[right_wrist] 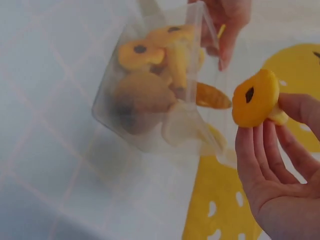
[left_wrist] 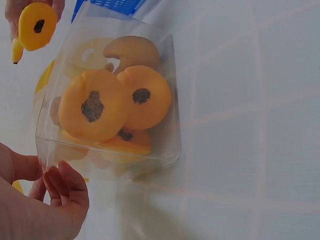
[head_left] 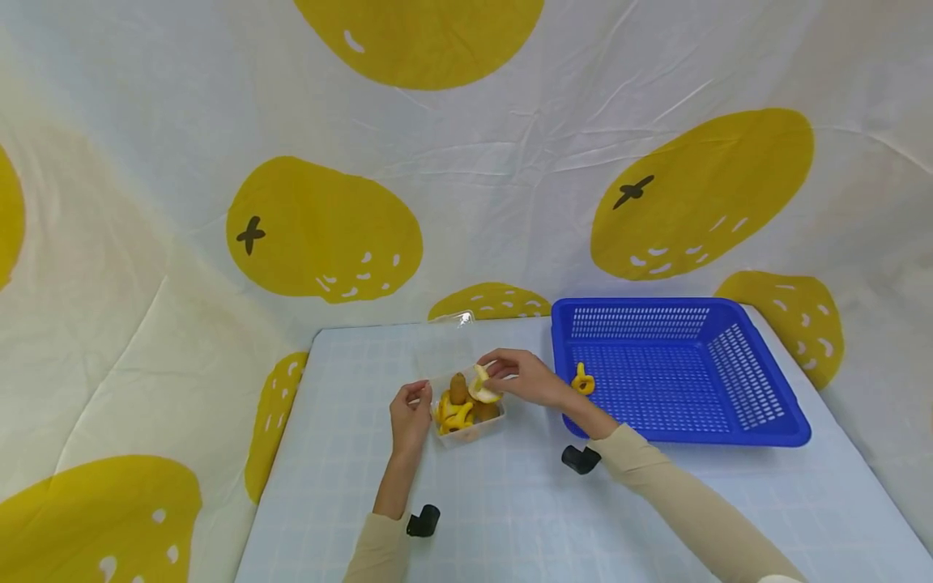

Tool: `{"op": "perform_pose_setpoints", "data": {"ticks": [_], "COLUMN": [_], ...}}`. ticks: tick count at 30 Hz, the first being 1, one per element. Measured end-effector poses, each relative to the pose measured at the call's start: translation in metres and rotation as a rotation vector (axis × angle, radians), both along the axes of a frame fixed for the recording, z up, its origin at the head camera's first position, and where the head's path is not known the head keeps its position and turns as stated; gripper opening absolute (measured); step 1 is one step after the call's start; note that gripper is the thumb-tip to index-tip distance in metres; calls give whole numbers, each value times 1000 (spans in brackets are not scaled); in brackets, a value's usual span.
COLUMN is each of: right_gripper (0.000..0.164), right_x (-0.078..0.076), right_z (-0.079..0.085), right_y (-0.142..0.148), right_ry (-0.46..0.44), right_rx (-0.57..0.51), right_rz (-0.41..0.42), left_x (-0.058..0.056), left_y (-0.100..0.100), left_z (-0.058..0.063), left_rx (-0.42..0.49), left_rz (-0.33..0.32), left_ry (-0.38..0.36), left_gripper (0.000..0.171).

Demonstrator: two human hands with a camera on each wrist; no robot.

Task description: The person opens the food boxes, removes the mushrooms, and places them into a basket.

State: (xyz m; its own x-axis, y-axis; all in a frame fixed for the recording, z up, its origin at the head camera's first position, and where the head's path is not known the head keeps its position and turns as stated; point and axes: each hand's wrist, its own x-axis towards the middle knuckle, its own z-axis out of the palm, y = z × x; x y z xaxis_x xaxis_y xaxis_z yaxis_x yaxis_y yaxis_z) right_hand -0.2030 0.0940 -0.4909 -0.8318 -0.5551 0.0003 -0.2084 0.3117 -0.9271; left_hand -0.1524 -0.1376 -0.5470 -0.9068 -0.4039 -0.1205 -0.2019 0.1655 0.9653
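Observation:
My left hand (head_left: 411, 414) pinches the near left rim of a clear plastic box (left_wrist: 172, 150), thumb against fingers. Several yellow toy mushrooms with dark patches on their caps (left_wrist: 95, 105) lie inside, along with brown mushrooms (right_wrist: 142, 95). One brown piece (head_left: 457, 389) stands up above the rim. Over the box's right side, my right hand (head_left: 526, 377) holds a yellow mushroom (right_wrist: 256, 97) between thumb and fingertips. Its cap and dark patch show in both wrist views. The box's clear lid (head_left: 445, 348) is folded back behind it.
To the right stands a blue plastic basket (head_left: 641, 304) with mesh walls. A single yellow mushroom (head_left: 582, 380) lies in its left end. A pale checked cloth (head_left: 350, 380) covers the table, and a fruit-print curtain (head_left: 503, 202) hangs behind.

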Motion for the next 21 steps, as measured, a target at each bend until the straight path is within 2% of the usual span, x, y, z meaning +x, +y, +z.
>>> {"op": "perform_pose_setpoints", "data": {"ticks": [7, 21], "right_gripper": [41, 46], "right_x": [0, 1], "right_z": [9, 13], "right_y": [18, 64], "right_ry": [-123, -221], "right_rx": [-11, -54], "right_rz": [-65, -181], "left_x": [0, -2], "left_y": [0, 0], "left_z": [0, -2], "left_rx": [8, -16], "left_rz": [-1, 4], "left_ry": [-5, -16], "left_gripper": [23, 24]}}
